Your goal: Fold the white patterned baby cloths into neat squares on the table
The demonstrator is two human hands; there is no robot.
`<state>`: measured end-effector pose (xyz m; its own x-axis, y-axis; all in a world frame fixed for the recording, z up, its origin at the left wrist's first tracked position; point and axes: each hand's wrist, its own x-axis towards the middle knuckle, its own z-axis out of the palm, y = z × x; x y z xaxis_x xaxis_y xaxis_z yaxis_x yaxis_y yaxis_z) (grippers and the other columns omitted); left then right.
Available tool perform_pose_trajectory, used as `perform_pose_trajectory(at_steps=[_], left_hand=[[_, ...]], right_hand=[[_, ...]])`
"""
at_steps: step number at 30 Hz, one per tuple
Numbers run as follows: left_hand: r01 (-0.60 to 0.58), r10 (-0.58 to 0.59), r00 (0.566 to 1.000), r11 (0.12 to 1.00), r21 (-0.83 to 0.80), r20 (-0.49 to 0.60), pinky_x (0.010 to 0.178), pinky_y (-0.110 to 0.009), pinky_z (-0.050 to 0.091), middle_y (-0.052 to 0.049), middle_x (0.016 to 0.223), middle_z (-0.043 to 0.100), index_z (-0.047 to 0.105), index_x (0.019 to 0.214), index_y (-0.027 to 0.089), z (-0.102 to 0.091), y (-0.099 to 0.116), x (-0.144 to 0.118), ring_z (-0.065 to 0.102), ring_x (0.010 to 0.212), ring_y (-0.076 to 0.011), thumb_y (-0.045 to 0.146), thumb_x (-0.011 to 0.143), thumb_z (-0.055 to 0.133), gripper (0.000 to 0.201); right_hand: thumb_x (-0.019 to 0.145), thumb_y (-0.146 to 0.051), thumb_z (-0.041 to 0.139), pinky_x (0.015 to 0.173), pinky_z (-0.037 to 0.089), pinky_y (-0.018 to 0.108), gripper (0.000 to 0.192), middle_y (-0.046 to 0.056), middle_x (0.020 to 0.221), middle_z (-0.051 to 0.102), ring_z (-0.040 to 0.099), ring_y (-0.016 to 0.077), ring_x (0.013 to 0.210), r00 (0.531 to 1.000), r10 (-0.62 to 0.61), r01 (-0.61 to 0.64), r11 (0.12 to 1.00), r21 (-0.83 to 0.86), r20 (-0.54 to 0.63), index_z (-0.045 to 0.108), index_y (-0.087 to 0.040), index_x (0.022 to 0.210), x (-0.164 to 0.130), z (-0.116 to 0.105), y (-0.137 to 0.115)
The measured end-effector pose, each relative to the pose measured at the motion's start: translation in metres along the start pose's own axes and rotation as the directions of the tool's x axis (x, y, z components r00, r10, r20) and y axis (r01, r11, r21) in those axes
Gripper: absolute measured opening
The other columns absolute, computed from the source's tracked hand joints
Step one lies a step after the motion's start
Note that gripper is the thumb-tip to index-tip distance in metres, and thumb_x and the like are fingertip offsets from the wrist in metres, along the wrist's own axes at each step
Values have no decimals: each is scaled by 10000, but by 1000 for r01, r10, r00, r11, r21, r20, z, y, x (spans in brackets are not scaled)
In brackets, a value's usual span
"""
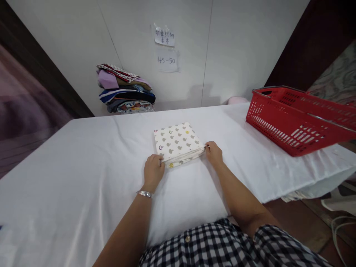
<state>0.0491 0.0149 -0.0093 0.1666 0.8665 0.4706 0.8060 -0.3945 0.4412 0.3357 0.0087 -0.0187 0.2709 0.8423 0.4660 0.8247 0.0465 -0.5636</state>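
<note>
A folded cloth, white with small grey mushroom-like prints and a few yellow and purple ones, lies in layers on the white-covered table. My left hand grips its near left corner, thumb and fingers closed on the layered edge. At the near right corner, my right hand pinches the edge between thumb and fingers. The layers along the near side are slightly apart. A silver bracelet circles my left wrist.
A red plastic basket with its handles stands on the table's right side. Behind the far edge, a stack of folded fabrics rests at the left. Handwritten paper signs hang on the wall, and a pink object shows beyond the table.
</note>
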Motion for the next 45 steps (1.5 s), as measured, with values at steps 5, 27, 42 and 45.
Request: perform_pose_trajectory(at_steps=[5,27,42,45], left_hand=[[110,-106,993,988,-109,41,640,-281,445,-3,905,562,531,853,233,0,-4,-5,541,673,-138,170,777,467,117],[46,-43,999,967,-250,18,624,-259,449,10,834,516,551,872,219,2,5,-6,510,644,-120,248,779,536,99],[-7,9,1000,980,-197,11,698,-290,471,-23,909,571,578,894,217,4,4,-7,564,794,-161,342,814,554,150],[-144,143,989,987,-76,-27,832,-355,445,-68,1018,585,595,987,206,6,10,-5,546,960,-218,330,794,591,230]], right_hand=[[828,-243,419,668,432,298,179,15,873,629,549,167,700,996,13,-21,995,99,87,583,-250,901,-4,0,6],[790,-190,457,762,476,326,357,73,1155,538,532,200,958,988,-134,112,965,236,78,561,-212,1131,-13,4,0],[794,-163,431,883,449,381,326,79,1112,560,506,231,1046,996,-85,85,993,79,-11,583,-216,1079,-11,6,8],[760,-121,443,973,394,411,410,91,1205,535,472,241,1131,978,-205,208,973,96,-45,577,-202,1139,-11,7,6]])
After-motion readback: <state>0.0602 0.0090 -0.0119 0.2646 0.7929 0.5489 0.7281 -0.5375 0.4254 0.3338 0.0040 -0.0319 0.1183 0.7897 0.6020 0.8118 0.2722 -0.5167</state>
